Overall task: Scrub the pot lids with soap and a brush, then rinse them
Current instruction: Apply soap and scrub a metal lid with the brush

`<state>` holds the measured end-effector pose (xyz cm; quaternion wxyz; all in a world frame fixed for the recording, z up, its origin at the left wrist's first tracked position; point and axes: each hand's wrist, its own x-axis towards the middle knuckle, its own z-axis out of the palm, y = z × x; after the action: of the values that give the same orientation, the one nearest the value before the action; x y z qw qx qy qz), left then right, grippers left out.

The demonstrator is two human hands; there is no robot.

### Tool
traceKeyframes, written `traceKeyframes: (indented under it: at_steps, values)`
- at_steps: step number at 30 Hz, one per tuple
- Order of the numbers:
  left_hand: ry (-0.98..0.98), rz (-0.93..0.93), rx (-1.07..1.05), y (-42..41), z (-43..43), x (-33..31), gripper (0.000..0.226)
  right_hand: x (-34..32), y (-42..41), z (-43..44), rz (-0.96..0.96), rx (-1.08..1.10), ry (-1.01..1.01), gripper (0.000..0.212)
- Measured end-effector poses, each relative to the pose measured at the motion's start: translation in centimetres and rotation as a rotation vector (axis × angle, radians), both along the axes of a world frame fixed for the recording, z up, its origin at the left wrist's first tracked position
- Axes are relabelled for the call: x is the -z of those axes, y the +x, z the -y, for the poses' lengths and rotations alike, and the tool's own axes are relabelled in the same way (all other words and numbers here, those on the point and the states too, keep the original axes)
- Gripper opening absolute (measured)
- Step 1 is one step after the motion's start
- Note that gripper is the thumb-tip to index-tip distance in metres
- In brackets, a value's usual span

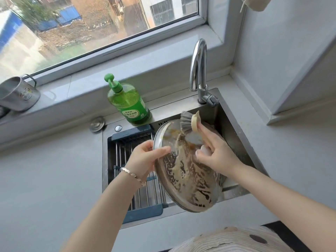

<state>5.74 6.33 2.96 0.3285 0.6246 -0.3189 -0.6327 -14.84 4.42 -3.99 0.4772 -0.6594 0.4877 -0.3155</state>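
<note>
Tilted over the sink [234, 128], the soapy pot lid [190, 179] was pinched at its rim by the left hand [143, 157] while the right hand [212, 151] curled its fingers round the brush [189, 122], so I think a hard stroke could make the lid slip out.

The green soap bottle [127, 104], far and middle, bears a white label [135, 115] whose print is too blurred to read. The picture sticker on the metal mug [18, 95], far left, is equally illegible.
</note>
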Motion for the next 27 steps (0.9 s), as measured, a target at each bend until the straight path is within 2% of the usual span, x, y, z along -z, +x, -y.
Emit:
traceKeyframes:
  at_steps: [2,6,10,12,14,16,18,21,22,25,27]
  values:
    - [0.095,-0.083,-0.038,-0.3,0.0,-0.2,0.054,-0.3,-0.1,0.0,-0.121,-0.067,-0.067,0.074]
    - [0.121,-0.136,-0.173,-0.5,-0.4,0.5,0.062,-0.7,-0.6,1.1,-0.224,0.054,-0.138,0.05]
    - [0.082,-0.11,-0.259,-0.5,-0.8,0.9,0.042,-1.6,0.8,-2.1,-0.292,-0.131,-0.194,0.043]
    - [0.054,-0.1,-0.266,-0.4,-1.1,0.8,0.052,-2.3,1.4,-3.8,-0.294,-0.195,-0.231,0.042]
    - [0.025,-0.076,-0.264,-0.4,-1.4,0.7,0.06,-2.5,1.2,-2.5,-0.284,-0.14,-0.15,0.039]
    - [0.014,-0.043,-0.243,-0.5,-1.6,0.5,0.054,-2.3,0.6,-0.3,-0.288,-0.036,0.01,0.04]
    - [0.012,-0.018,-0.219,-0.4,-1.6,0.0,0.047,-2.8,0.6,-0.5,-0.282,-0.047,0.005,0.041]
    - [-0.003,-0.037,-0.217,0.3,-1.7,-0.1,0.05,-3.7,1.8,-3.8,-0.219,-0.226,-0.131,0.041]
    - [-0.005,-0.046,-0.215,0.4,-1.8,-0.1,0.051,-3.5,1.8,-3.8,-0.218,-0.222,-0.129,0.041]
    - [0.003,-0.045,-0.164,0.0,-2.2,-0.1,0.04,-2.2,0.9,-1.0,-0.221,-0.018,0.066,0.038]
    - [0.001,-0.018,-0.106,-0.4,-2.2,-0.3,0.036,-2.7,1.0,-1.6,-0.212,-0.05,0.044,0.039]
